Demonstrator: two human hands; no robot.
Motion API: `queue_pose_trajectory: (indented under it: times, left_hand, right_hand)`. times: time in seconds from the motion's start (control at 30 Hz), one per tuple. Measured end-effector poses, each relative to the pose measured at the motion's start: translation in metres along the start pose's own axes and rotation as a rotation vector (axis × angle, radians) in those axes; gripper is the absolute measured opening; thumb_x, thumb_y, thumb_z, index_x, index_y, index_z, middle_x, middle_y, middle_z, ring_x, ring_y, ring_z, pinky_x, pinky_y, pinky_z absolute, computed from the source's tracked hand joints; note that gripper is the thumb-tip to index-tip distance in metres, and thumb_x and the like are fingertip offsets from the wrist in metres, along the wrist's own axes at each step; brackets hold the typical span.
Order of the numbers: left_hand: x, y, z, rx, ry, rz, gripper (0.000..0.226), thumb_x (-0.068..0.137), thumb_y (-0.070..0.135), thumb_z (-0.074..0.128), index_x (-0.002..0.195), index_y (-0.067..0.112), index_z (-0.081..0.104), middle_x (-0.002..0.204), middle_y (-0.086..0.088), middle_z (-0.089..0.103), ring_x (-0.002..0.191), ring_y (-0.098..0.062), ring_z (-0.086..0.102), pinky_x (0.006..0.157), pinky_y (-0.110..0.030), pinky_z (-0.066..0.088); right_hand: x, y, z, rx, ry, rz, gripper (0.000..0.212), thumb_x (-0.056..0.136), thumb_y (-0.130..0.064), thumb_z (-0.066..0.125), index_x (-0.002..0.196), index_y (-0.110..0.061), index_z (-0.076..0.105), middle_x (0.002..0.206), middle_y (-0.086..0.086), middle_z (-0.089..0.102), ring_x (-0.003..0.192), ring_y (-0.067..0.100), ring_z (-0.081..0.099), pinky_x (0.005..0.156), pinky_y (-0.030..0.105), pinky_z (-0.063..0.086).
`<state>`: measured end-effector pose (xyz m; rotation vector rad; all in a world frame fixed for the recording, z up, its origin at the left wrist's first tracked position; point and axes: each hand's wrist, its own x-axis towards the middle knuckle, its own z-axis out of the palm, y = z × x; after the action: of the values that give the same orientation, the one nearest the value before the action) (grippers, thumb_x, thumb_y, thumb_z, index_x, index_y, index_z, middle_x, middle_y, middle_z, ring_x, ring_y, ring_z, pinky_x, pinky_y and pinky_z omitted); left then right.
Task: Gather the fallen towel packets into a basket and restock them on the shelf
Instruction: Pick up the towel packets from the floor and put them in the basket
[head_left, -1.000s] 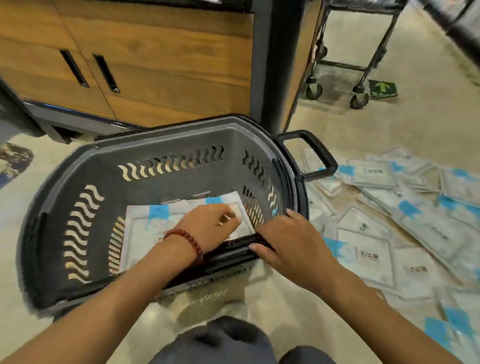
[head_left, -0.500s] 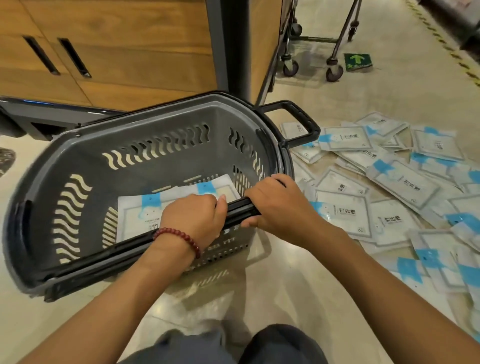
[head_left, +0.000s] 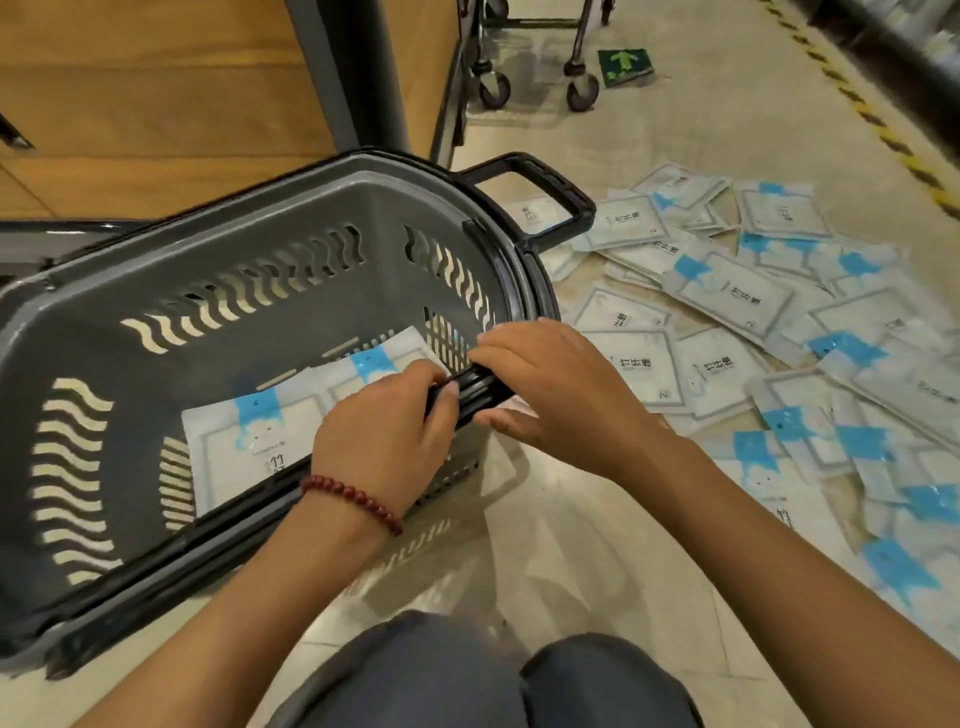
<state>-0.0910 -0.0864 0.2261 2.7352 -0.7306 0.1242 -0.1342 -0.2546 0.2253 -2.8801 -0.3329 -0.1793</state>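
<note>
towel packet (head_left: 649, 374): "竹", "2"; floor sign (head_left: 626, 65): green arrow

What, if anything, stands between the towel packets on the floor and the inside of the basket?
Only the black carry handles, which the left hand and right hand grip across the near side of the basket's opening. The rest of the opening is uncovered, and the packets lie right of it.
</note>
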Motion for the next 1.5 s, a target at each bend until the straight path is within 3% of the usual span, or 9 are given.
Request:
queue_pose_trajectory:
  times: [0.1,0.2,0.5,0.7,0.9,1.07,1.2,1.33,1.5]
  left_hand:
    - [-0.003,0.031,-0.009,-0.236,0.186,0.223,0.031,0.09,0.022,0.056,0.118,0.009,0.06,0.108,-0.008,0.067,0.096,-0.025,0.062,0.082,-0.024,0.043]
    - [0.005,0.062,-0.008,-0.306,0.218,0.425,0.032,0.085,0.019,0.055,0.114,0.005,0.063,0.106,-0.009,0.068,0.095,-0.024,0.064,0.083,-0.025,0.045]
    - [-0.03,0.137,0.174,-0.175,-0.75,0.587,0.026,0.089,0.035,0.055,0.114,0.026,0.058,0.114,0.009,0.062,0.096,-0.01,0.059,0.089,-0.027,0.046]
    - [-0.104,0.167,0.289,0.072,-1.076,0.724,0.031,0.089,0.04,0.054,0.118,0.029,0.055,0.12,0.009,0.058,0.095,-0.008,0.052,0.085,-0.02,0.04]
    - [-0.153,0.174,0.32,0.309,-1.173,0.908,0.034,0.089,0.038,0.052,0.121,0.026,0.054,0.122,0.007,0.058,0.105,-0.012,0.055,0.088,-0.024,0.044]
    - [-0.176,0.16,0.321,0.298,-1.217,0.885,0.031,0.091,0.038,0.05,0.119,0.026,0.055,0.118,0.009,0.06,0.101,-0.01,0.055,0.086,-0.023,0.045]
    - [-0.18,0.152,0.317,0.231,-1.247,0.842,0.03,0.095,0.039,0.046,0.118,0.025,0.056,0.117,0.007,0.06,0.098,-0.008,0.055,0.084,-0.021,0.043]
    - [-0.179,0.142,0.315,0.121,-1.241,0.767,0.028,0.095,0.041,0.045,0.109,0.024,0.061,0.107,0.006,0.063,0.094,-0.009,0.056,0.08,-0.02,0.043]
    - [-0.182,0.135,0.315,-0.004,-1.249,0.604,0.043,0.096,0.042,0.041,0.099,0.008,0.066,0.095,-0.006,0.069,0.089,-0.022,0.063,0.083,-0.034,0.05]
  right_hand:
    - [-0.04,0.01,-0.003,0.079,0.135,0.181,0.035,0.089,-0.026,0.061,0.122,-0.013,0.058,0.126,0.004,0.057,0.117,0.025,0.051,0.095,0.04,0.044]
    - [-0.103,0.031,0.004,0.235,0.107,0.468,0.035,0.094,-0.029,0.052,0.128,-0.021,0.054,0.131,-0.004,0.055,0.121,0.015,0.047,0.097,0.024,0.036]
    - [-0.344,0.039,0.11,0.471,-0.043,1.431,0.032,0.093,-0.026,0.054,0.122,-0.016,0.057,0.124,0.001,0.061,0.109,0.017,0.057,0.081,0.02,0.037]
    - [-0.46,-0.048,0.205,0.497,0.056,1.803,0.04,0.09,-0.02,0.059,0.128,-0.011,0.052,0.132,0.007,0.053,0.118,0.022,0.052,0.094,0.023,0.034]
    - [-0.507,-0.101,0.246,0.302,-0.088,1.758,0.056,0.084,-0.002,0.057,0.137,-0.01,0.044,0.144,0.014,0.04,0.131,0.03,0.037,0.105,0.035,0.033]
    - [-0.532,-0.073,0.242,0.138,-0.461,1.54,0.113,0.076,-0.041,0.073,0.15,-0.019,-0.008,0.158,0.006,-0.011,0.146,0.024,-0.002,0.117,0.039,0.014]
    - [-0.529,-0.046,0.239,0.079,-0.679,1.466,0.137,0.064,-0.049,0.08,0.146,-0.01,-0.023,0.157,0.014,-0.013,0.146,0.027,-0.01,0.117,0.048,-0.002]
    - [-0.526,-0.034,0.239,-0.067,-0.741,1.429,0.137,0.053,-0.06,0.081,0.148,-0.008,-0.004,0.147,0.013,0.018,0.138,0.03,0.017,0.115,0.049,0.008]
    - [-0.519,-0.03,0.238,-0.066,-0.618,1.465,0.077,0.058,-0.061,0.076,0.111,-0.015,0.045,0.107,0.003,0.056,0.103,0.022,0.05,0.089,0.034,0.035]
